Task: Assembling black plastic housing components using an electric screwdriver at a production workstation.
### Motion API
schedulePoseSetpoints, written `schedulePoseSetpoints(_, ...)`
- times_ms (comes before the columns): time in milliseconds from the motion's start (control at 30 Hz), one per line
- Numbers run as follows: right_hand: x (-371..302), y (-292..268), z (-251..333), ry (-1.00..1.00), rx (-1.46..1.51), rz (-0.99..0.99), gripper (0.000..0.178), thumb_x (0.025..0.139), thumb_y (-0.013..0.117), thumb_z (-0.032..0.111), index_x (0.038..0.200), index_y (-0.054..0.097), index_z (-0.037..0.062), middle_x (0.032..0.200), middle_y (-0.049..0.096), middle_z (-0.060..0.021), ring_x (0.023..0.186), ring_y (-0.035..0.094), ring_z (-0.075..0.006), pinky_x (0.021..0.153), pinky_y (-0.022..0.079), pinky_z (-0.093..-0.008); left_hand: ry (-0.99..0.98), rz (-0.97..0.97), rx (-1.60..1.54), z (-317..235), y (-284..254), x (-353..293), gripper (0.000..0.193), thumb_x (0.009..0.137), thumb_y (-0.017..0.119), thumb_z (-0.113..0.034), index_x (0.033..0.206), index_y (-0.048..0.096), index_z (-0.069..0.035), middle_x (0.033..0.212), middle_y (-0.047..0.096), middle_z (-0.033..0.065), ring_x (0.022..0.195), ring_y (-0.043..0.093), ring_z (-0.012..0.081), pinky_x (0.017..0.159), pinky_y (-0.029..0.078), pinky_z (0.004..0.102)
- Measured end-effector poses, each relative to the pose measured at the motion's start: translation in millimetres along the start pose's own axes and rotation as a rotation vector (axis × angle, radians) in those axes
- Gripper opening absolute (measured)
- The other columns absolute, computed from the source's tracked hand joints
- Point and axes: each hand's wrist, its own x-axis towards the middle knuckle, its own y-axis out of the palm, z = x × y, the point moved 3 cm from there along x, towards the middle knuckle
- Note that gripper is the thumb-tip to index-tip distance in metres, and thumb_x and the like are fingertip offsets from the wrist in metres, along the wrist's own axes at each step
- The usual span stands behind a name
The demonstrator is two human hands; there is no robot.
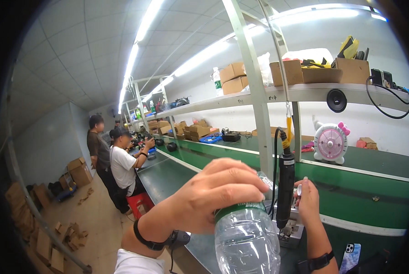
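My left hand [227,185] is wrapped round a clear plastic bottle [246,239] with a green label. The bottle is tilted, one end close to me and the other pointing toward the bench. In my right hand [308,201], a small white cap [299,190] is pinched between the fingers. Between my hands a black electric screwdriver [285,187] hangs upright from a yellow strap. Its tip is just above a metal fixture [290,234] on the bench, which is partly hidden by the bottle.
A phone [350,258] lies at the bench's near right. Beyond the green belt [364,196] stands a pink and white fan [331,142]. Cardboard boxes [316,73] and a round speaker [336,100] are on the shelf above. Two people [127,160] are along the bench to the left.
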Motion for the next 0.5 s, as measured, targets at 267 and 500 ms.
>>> schedulePoseSetpoints(267, -36.9, -14.1, 74.7, -0.574, 0.233, -0.320, 0.033, 0.108, 0.051, 0.035, 0.120, 0.056, 0.0046, 0.094, 0.062, -0.0033, 0.071, 0.048, -0.0020, 0.061, 0.039, -0.0175, -0.221, 0.121, -0.489, 5.5, 49.0, -59.2, 0.052, 0.079, 0.084, -0.012, 0.127, 0.064, -0.004, 0.121, 0.071, 0.0130, 0.108, 0.066, 0.0325, 0.092, 0.052, 0.0429)
schedulePoseSetpoints(500, -101.9, 34.7, 137.2, -0.957, -0.026, 0.235, 0.060, 0.078, 0.084, 0.053, 0.105, 0.064, 0.0030, 0.083, 0.069, -0.0082, 0.071, 0.066, -0.0173, 0.060, 0.045, -0.0281, -0.585, 0.227, -0.692, 3.4, 91.1, -138.9, 0.090, 0.067, 0.093, -0.029, 0.141, 0.052, 0.001, 0.132, 0.064, 0.0150, 0.116, 0.064, 0.0309, 0.100, 0.049, 0.0393)
